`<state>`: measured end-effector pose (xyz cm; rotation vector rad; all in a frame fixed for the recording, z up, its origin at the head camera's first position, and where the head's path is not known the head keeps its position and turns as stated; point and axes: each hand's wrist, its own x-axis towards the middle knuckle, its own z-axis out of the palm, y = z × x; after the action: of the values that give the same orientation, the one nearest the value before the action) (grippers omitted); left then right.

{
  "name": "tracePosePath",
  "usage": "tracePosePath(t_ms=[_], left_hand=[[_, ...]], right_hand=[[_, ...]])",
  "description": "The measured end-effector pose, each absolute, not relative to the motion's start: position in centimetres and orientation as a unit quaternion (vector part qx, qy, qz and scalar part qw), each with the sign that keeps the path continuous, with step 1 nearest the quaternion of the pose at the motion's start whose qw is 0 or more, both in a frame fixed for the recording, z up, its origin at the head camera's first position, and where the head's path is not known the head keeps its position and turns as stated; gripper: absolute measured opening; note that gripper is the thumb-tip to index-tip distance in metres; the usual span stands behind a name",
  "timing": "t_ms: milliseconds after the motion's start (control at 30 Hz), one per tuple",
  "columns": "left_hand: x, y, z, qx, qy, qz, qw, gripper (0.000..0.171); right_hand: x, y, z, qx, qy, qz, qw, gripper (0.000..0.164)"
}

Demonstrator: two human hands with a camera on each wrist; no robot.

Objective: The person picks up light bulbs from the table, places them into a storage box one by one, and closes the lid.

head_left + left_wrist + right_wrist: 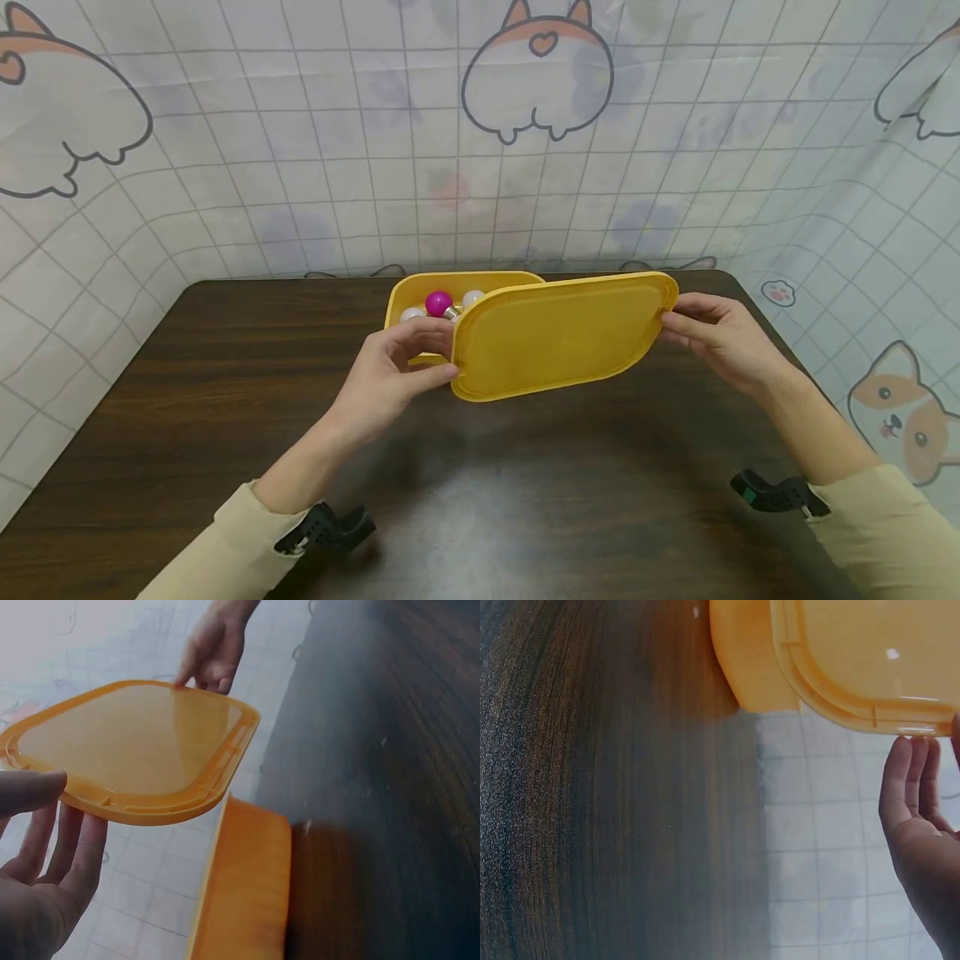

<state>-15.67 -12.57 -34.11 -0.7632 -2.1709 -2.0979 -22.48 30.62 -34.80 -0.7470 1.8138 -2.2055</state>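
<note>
Between my two hands a yellow lid [566, 337] is held up and tilted, its broad face toward the head camera. My left hand [386, 375] pinches its left end, thumb on the near face and fingers behind. At the other end my right hand [720, 337] pinches the edge between thumb and fingers. Behind the lid stands a yellow box [408, 290] on the table, partly hidden by it. In the box lie a magenta bulb [438, 303] and several white bulbs [473, 297]; a metal screw base shows beside them. The left wrist view shows the lid's raised rim [169, 812] over the box's side [251, 877].
The dark wooden table [225, 400] reaches back to a wall covering [337, 167] with a grid and cartoon dogs. The box stands near the table's far edge. A black strap [326, 529] is on my left wrist and another strap [780, 493] on my right.
</note>
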Motion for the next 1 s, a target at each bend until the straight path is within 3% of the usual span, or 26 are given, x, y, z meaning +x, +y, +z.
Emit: tracePosePath(t_ms=[567, 1000], left_hand=[[-15.7, -13.4, -32.5, -0.274, -0.678, -0.681, 0.040, 0.033], [-17.3, -14.6, -32.9, -0.285, -0.683, -0.669, 0.069, 0.027]], right_hand=[[-21.9, 30.0, -33.8, -0.249, 0.641, -0.722, 0.070, 0.028], [-22.9, 29.1, -33.8, -0.270, 0.667, -0.688, 0.091, 0.030]])
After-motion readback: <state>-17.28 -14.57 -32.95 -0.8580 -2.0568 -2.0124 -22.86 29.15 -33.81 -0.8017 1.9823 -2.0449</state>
